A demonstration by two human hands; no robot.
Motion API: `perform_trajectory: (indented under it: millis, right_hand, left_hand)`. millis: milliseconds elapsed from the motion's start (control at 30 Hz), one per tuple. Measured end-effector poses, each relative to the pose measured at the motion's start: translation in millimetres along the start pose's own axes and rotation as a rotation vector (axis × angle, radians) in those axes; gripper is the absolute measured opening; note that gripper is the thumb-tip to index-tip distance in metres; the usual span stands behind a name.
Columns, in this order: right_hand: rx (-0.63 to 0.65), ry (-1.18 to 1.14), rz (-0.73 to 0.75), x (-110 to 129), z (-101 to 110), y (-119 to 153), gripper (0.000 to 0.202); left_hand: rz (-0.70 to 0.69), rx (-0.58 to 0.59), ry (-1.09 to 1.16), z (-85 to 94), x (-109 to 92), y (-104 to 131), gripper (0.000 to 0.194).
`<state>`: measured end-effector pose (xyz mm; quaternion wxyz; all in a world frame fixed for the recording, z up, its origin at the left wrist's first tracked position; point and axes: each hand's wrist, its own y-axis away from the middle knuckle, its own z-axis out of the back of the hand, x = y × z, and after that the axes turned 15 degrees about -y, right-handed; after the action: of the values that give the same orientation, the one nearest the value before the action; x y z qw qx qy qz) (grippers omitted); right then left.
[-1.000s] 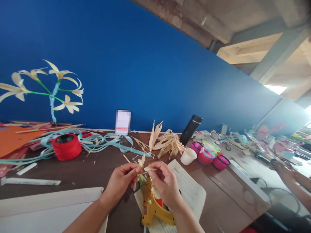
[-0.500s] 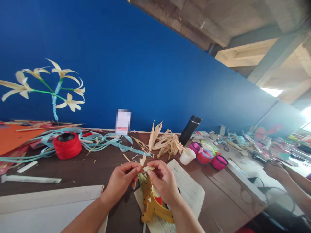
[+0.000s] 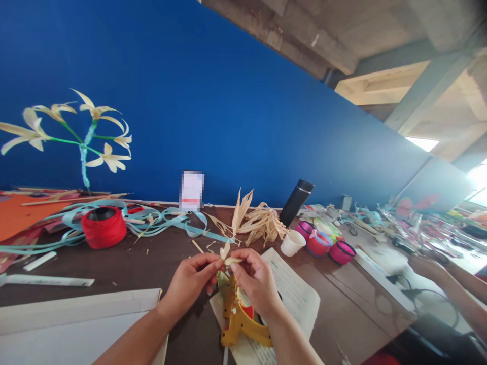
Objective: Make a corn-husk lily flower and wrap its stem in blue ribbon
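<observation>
Between thumb and forefinger, my left hand (image 3: 195, 278) pinches a small corn-husk flower (image 3: 224, 250) with an upright pale petal. Close against it, my right hand (image 3: 255, 278) grips a second husk petal (image 3: 233, 261), which lies sideways and meets the flower's base. Right below the hands, a yellow glue gun (image 3: 247, 324) rests on a printed booklet (image 3: 299, 289); my right hand and wrist hide part of it. Dry corn husks (image 3: 264, 225) lie behind the hands. At the far left stands a finished-looking husk flower spray (image 3: 85, 147) on a blue-wrapped stem.
A red ribbon roll (image 3: 103, 228) and pale blue strips (image 3: 175, 218) lie left. A white cup (image 3: 292, 243), small pink pots (image 3: 341, 252) and a black flask (image 3: 297, 203) stand right. White board (image 3: 76, 314) sits front left. Another person's hand (image 3: 426, 268) is at far right.
The petal in my right hand has moved slightly left, closer against the flower in my left hand. The view has shifted a little; other things stay put.
</observation>
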<state>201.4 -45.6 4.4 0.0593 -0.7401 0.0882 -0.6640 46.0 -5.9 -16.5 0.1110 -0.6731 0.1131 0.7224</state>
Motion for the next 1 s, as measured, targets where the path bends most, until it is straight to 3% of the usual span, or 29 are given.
perform_trajectory:
  millis: [700, 1000]
  right_hand:
    - [-0.006, -0.026, -0.012, -2.7, 0.8, -1.8, 0.014]
    - [-0.025, -0.019, 0.017, 3.1, 3.2, -5.5, 0.024]
  left_hand:
    - [0.03, 0.014, 0.069, -0.9, 1.8, -1.4, 0.032]
    - [0.021, -0.019, 0.078, 0.6, 1.2, -2.0, 0.032]
